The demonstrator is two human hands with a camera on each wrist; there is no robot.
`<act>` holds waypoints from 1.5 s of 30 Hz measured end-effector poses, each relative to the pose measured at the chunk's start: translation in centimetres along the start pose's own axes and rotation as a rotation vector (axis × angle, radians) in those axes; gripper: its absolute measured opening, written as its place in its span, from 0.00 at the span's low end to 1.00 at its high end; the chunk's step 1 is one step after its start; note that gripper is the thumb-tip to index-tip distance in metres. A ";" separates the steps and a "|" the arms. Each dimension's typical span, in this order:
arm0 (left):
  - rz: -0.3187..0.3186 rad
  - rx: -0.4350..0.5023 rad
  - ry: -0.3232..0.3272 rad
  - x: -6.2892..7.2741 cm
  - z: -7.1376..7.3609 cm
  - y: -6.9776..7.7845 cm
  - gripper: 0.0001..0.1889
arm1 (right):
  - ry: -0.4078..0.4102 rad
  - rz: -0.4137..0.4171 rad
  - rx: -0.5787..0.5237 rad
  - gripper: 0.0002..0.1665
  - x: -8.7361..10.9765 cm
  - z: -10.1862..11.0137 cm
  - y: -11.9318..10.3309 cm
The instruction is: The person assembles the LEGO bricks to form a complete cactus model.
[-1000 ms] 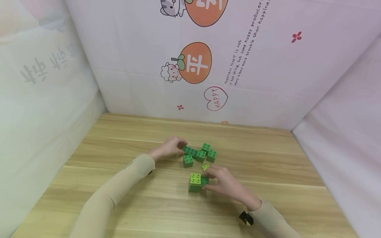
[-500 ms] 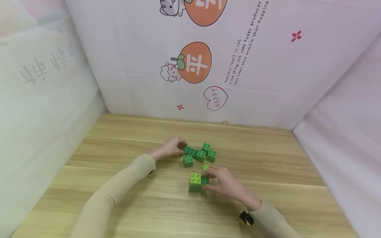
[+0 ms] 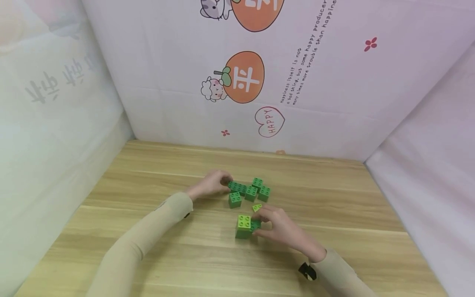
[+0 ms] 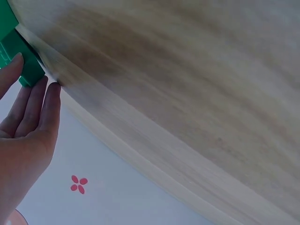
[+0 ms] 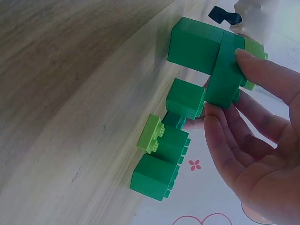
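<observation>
In the head view my left hand (image 3: 213,182) pinches the near end of a long dark green toy brick (image 3: 239,188), its thumb on one side in the left wrist view. My right hand (image 3: 276,225) pinches a green brick (image 5: 228,70) that forms the middle layer of a small stack. Below that brick sits a taller green block (image 5: 194,45), and a lime brick (image 3: 243,221) tops the stack. The middle brick sticks out sideways toward my right fingers. Beyond the right hand lies a small lime brick (image 3: 257,208), partly hidden by its fingers.
Several square green bricks stand around the long one: one in front (image 3: 235,200), one at its right end (image 3: 251,193), others behind (image 3: 257,183) and to the right (image 3: 264,193). The wooden table (image 3: 178,255) meets a printed cloth wall (image 3: 167,115) at the back.
</observation>
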State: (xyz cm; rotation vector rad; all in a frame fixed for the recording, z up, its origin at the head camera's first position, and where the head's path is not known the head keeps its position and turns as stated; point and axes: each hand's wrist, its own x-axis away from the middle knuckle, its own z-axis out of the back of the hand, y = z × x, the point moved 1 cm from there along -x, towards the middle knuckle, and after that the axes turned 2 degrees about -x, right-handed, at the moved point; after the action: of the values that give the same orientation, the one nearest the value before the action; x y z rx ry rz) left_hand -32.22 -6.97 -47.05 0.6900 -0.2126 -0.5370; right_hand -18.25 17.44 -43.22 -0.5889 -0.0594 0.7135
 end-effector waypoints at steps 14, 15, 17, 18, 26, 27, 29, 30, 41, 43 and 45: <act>-0.005 0.046 0.053 1.2 0.9 -0.2 0.17 | 0.003 0.000 0.006 0.18 0.0 0.1 -0.1; -0.001 0.054 0.058 1.4 1.0 -0.2 0.17 | 0.002 -0.001 0.005 0.18 0.0 0.1 -0.2; 0.006 0.068 0.068 1.7 1.2 -0.3 0.17 | 0.001 0.000 0.000 0.18 0.0 0.1 -0.2; 0.010 0.075 0.072 1.8 1.3 -0.2 0.17 | 0.000 0.000 -0.001 0.17 0.0 0.1 -0.1; 0.008 0.074 0.105 2.9 2.5 0.2 0.16 | -0.005 -0.002 -0.001 0.17 0.0 0.1 -0.1; 0.004 0.075 0.109 3.0 2.7 0.3 0.16 | -0.004 0.000 -0.004 0.18 0.0 0.1 -0.1; -0.003 0.070 0.115 3.2 3.2 0.6 0.16 | -0.001 0.002 -0.008 0.18 0.0 0.1 -0.1; -0.012 0.062 0.120 3.3 3.4 0.7 0.16 | 0.002 0.003 -0.007 0.18 0.0 0.1 0.0; -0.104 0.034 0.153 5.2 4.1 1.9 0.17 | 0.008 0.003 0.008 0.18 0.0 0.0 0.0; -0.107 0.032 0.154 5.7 4.1 2.3 0.17 | 0.007 0.001 0.004 0.18 0.0 0.0 0.1; -0.106 0.034 0.151 6.2 4.0 2.8 0.17 | 0.006 0.001 0.000 0.18 0.0 0.0 0.1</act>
State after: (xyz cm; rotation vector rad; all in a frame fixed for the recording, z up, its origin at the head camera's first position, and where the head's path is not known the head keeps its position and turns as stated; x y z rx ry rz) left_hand -27.35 -10.71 -42.12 0.7748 -0.0438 -0.5812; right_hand -18.27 17.51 -43.31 -0.5916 -0.0532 0.7128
